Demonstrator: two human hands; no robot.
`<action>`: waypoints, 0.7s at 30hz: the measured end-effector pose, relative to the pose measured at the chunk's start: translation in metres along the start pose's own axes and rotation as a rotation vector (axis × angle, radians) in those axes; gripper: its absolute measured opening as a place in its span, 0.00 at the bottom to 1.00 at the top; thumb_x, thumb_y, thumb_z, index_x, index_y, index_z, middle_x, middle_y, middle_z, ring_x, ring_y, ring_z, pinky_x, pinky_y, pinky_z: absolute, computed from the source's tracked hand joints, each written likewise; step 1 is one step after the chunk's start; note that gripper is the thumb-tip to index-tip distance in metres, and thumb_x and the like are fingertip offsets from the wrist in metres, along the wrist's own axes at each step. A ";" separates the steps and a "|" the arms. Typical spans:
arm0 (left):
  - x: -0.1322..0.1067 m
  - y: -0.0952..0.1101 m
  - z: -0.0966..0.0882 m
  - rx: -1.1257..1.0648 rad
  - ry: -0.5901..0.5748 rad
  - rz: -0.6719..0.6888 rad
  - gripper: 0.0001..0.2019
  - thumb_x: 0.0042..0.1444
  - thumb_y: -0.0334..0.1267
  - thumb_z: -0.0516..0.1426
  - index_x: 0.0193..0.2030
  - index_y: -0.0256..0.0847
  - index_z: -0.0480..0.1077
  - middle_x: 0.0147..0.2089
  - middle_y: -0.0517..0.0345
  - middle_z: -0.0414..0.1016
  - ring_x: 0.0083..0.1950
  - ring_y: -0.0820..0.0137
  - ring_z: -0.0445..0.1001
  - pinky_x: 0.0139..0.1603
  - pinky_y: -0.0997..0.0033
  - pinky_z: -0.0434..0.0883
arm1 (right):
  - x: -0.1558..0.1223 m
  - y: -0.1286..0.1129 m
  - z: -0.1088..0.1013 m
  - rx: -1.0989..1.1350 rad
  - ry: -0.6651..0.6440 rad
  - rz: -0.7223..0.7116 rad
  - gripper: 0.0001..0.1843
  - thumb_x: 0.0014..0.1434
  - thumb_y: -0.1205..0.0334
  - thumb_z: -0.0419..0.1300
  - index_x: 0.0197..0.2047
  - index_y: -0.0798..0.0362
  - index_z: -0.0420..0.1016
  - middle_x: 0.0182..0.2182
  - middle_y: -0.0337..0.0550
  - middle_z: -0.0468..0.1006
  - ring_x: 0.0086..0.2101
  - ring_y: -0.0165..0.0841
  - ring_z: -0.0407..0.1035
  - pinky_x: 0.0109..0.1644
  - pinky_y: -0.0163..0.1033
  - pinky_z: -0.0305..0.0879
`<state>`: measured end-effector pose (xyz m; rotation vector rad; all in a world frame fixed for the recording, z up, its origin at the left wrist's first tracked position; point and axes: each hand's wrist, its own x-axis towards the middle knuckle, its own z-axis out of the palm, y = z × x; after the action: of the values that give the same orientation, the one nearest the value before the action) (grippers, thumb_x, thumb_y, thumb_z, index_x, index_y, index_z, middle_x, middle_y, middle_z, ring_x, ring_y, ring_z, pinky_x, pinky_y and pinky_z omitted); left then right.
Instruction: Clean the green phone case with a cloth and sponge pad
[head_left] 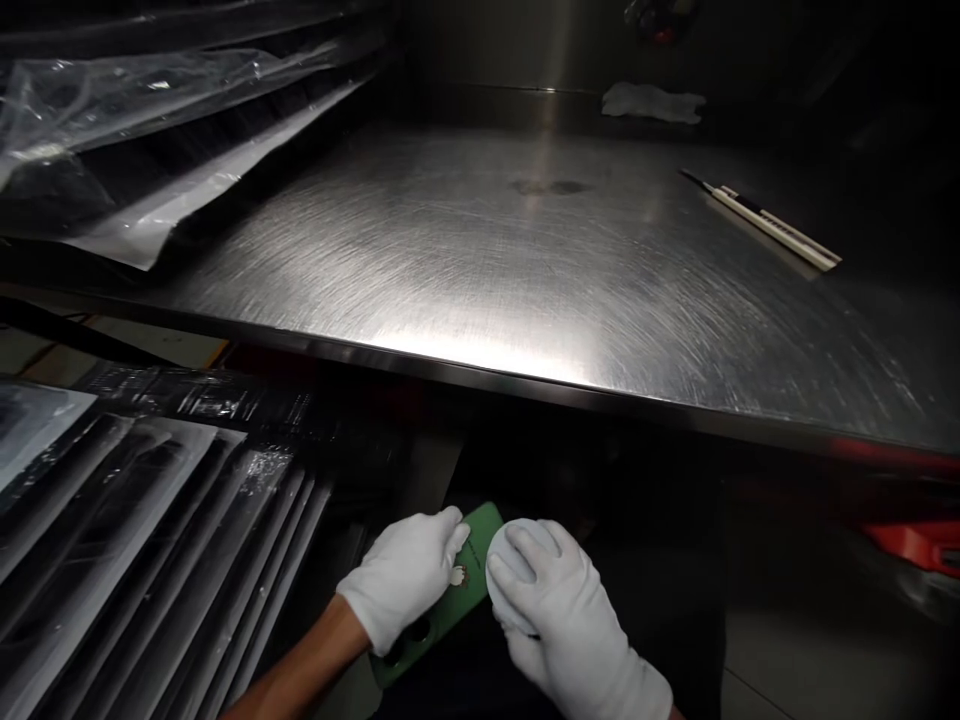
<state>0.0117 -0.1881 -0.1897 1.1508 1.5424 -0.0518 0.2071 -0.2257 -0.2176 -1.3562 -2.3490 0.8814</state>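
Observation:
Both my hands wear white gloves and are below the front edge of a steel table (pixel 525 260). My left hand (pixel 405 575) grips a green phone case (pixel 450 600) with dark camera cut-outs, fingers wrapped over its long edge. My right hand (pixel 562 610) is closed on a small white round pad (pixel 504 565) and presses it against the upper end of the case. The lower part of the case is hidden behind my left hand.
On the table's far right lies a white and black utility knife (pixel 772 222). A crumpled white glove (pixel 652 102) lies at the back. Plastic-wrapped flat packs (pixel 150 500) are stacked at the lower left, more wrapped sheets (pixel 150 150) at the upper left. A red object (pixel 915 545) shows at the right.

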 end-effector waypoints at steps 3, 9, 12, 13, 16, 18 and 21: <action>0.007 0.007 0.002 0.143 0.044 0.068 0.21 0.67 0.50 0.46 0.30 0.38 0.67 0.22 0.64 0.65 0.24 0.74 0.67 0.27 0.72 0.65 | 0.009 0.003 -0.005 0.042 -0.004 0.021 0.20 0.52 0.67 0.60 0.49 0.44 0.73 0.48 0.41 0.72 0.45 0.40 0.65 0.48 0.47 0.68; 0.014 0.017 0.002 0.294 0.145 0.100 0.19 0.66 0.50 0.50 0.33 0.37 0.69 0.25 0.63 0.68 0.24 0.75 0.66 0.30 0.71 0.69 | 0.023 0.002 -0.004 0.172 0.067 0.351 0.13 0.56 0.58 0.62 0.46 0.44 0.79 0.53 0.46 0.71 0.52 0.44 0.67 0.53 0.50 0.68; 0.017 0.016 0.008 0.369 0.190 0.075 0.18 0.66 0.49 0.50 0.36 0.37 0.70 0.30 0.60 0.71 0.28 0.73 0.70 0.34 0.69 0.71 | 0.032 0.003 -0.001 0.233 0.073 0.502 0.22 0.53 0.65 0.63 0.52 0.44 0.74 0.49 0.47 0.74 0.48 0.43 0.72 0.50 0.46 0.70; 0.017 0.016 0.011 0.399 0.204 0.066 0.17 0.66 0.49 0.50 0.38 0.36 0.70 0.31 0.60 0.72 0.29 0.73 0.71 0.35 0.68 0.72 | 0.034 0.003 -0.001 0.251 0.065 0.532 0.28 0.51 0.66 0.64 0.56 0.44 0.71 0.49 0.47 0.74 0.48 0.43 0.72 0.50 0.46 0.70; 0.019 0.015 0.021 0.483 0.241 0.042 0.16 0.66 0.47 0.51 0.41 0.36 0.70 0.34 0.58 0.73 0.32 0.71 0.73 0.38 0.65 0.73 | 0.035 0.001 -0.003 0.290 0.059 0.624 0.34 0.50 0.65 0.64 0.61 0.44 0.67 0.52 0.48 0.72 0.51 0.44 0.71 0.52 0.44 0.69; 0.020 0.015 0.027 0.530 0.258 0.033 0.16 0.66 0.47 0.51 0.42 0.35 0.70 0.35 0.57 0.73 0.33 0.71 0.73 0.39 0.64 0.74 | 0.031 -0.003 -0.003 0.306 0.064 0.695 0.31 0.54 0.60 0.62 0.62 0.47 0.66 0.53 0.50 0.70 0.50 0.43 0.71 0.51 0.42 0.70; 0.021 0.014 0.032 0.579 0.268 0.028 0.16 0.67 0.47 0.51 0.43 0.35 0.70 0.34 0.58 0.74 0.33 0.71 0.74 0.39 0.64 0.74 | 0.024 -0.009 -0.001 0.326 0.054 0.792 0.38 0.52 0.50 0.63 0.64 0.53 0.62 0.52 0.54 0.68 0.45 0.44 0.74 0.44 0.42 0.73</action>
<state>0.0472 -0.1871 -0.2097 1.6857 1.8079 -0.3572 0.1894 -0.2084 -0.2125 -2.1344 -1.4936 1.3230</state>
